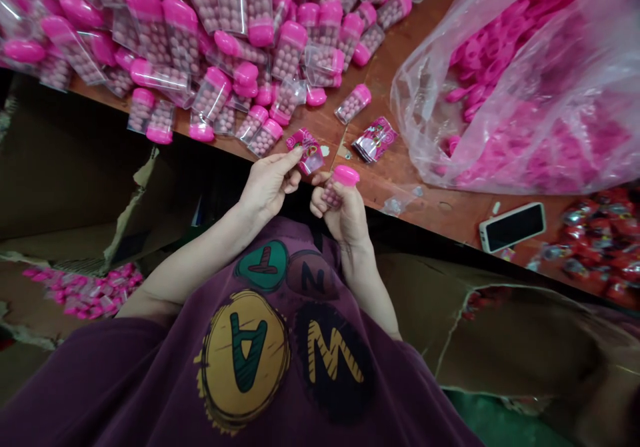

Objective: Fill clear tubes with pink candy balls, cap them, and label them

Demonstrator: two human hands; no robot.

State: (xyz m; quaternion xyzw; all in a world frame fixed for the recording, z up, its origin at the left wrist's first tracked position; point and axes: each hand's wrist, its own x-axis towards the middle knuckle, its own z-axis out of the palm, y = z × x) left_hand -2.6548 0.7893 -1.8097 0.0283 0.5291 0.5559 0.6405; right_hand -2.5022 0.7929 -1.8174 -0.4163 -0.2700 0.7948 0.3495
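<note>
Between thumb and fingers, my left hand [273, 184] pinches a printed pink label sleeve [307, 152] just over the table edge. My right hand [345, 210] is wrapped round a small clear bottle [331, 194] of pale pink beads with a bright pink cap, held tilted. The two hands are close but apart. Just beyond them a stack of printed labels [375, 139] lies on the table, beside a lone capped bottle [353, 103]. A large heap of similar bead-filled bottles [220, 94] covers the table's far left.
A clear plastic bag [425, 134] of pink plastic pieces [505, 40] sits on the wooden table [435, 217] at right. Near it are a phone [513, 227] and red wrapped items [603, 234]. Below the edge stand cardboard boxes [65, 167]; pink-capped bottles [93, 290] fill one at left.
</note>
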